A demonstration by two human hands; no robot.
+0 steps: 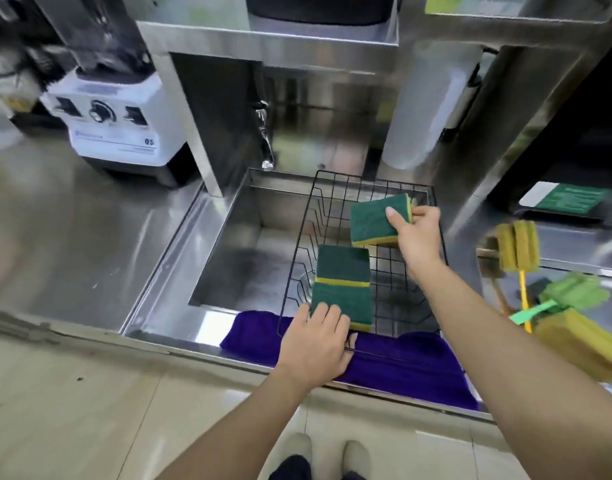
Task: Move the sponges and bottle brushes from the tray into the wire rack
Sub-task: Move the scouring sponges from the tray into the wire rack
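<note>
Now each hand grips a sponge — left hand (315,344), right hand (415,233) — inside the wire rack (394,303).

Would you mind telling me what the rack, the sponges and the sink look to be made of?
Rack: thin metal wire, apparently coated matte black.
Sponges: soft yellow foam topped with a rough dark green scouring layer, probably synthetic fibre.
Sink: stainless steel, judging by its brushed grey sheen and reflections.

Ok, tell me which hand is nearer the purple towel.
Left. The left hand rests over the purple towel at the wire rack's near edge; the right hand holds a sponge farther back.
</note>
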